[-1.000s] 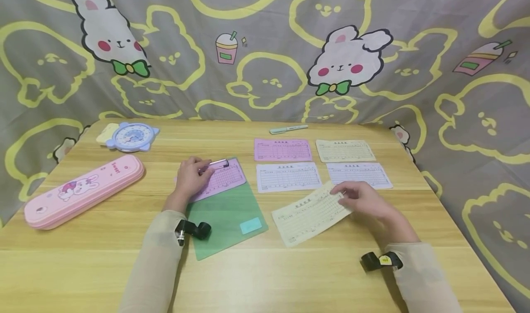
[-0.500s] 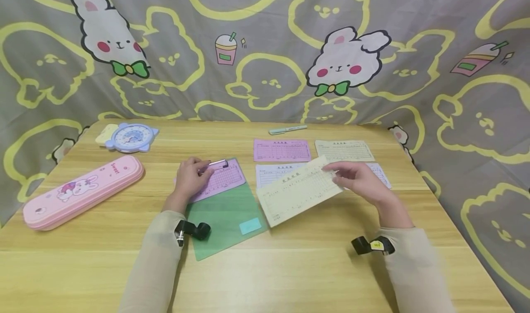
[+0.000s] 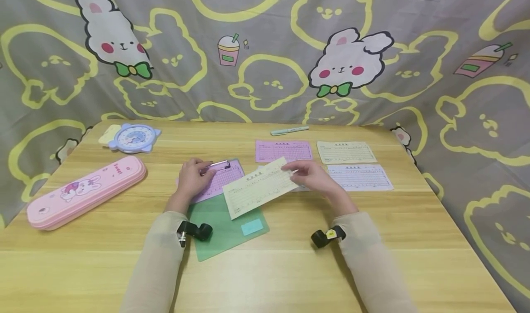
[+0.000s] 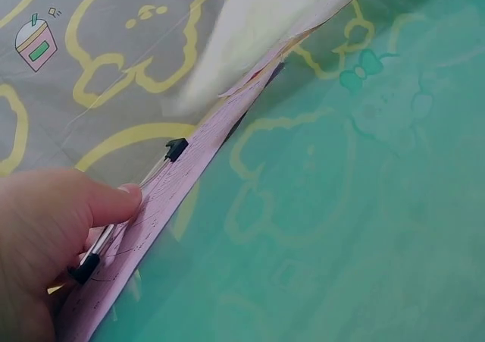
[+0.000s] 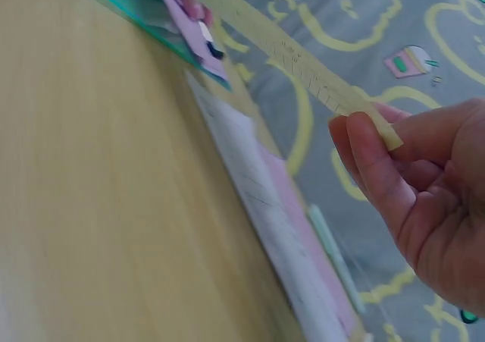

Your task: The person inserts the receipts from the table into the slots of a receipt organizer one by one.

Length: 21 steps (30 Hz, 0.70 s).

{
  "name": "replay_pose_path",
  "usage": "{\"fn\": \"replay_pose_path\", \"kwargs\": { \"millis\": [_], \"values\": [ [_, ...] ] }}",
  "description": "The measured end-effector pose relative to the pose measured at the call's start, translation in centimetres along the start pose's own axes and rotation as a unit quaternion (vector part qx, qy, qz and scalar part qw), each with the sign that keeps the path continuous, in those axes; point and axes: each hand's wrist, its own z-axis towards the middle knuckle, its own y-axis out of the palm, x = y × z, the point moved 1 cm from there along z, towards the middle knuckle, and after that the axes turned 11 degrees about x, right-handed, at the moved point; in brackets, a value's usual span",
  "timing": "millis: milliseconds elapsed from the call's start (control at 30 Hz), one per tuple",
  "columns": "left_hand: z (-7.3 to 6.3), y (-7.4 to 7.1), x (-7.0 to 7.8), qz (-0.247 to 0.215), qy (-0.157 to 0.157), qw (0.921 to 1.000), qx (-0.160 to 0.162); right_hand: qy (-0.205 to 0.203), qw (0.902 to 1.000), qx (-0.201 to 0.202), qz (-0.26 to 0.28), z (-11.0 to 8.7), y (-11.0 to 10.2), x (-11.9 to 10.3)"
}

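Observation:
My left hand grips the metal clip at the top of a green translucent clipboard. Its thumb lies over the clip in the left wrist view. A pink printed form lies on the board under that clip. Pinched by its right end, a pale yellow printed form hangs from my right hand, tilted above the board's right side. It covers part of the pink form and the board. In the right wrist view, thumb and fingers meet on the yellow form, seen nearly edge-on.
Right of the board lie another pink form, a second yellow form and a white form; another white one is mostly hidden. A pale green pen lies behind them. At left are a pink pencil case and a blue clock-faced object.
My right hand has lifted the yellow form off the table area and carried it left, over the clipboard's right side. My left hand has stayed on the clip.

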Motion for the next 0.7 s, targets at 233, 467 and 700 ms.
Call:
{"fn": "replay_pose_path", "kwargs": {
  "millis": [233,467,700],
  "values": [
    [0.0,-0.1,0.2,0.000,-0.006,1.0000,-0.002,0.006,0.9995,0.001,-0.032,1.7,3.3,0.0],
    [0.0,-0.1,0.2,0.008,-0.014,0.9998,-0.008,0.032,0.9974,0.004,-0.064,2.6,6.5,-1.2],
    [0.0,-0.3,0.3,0.017,-0.013,0.9996,-0.018,0.046,0.9967,0.001,-0.068,3.6,9.1,-0.9]
  ]
}}
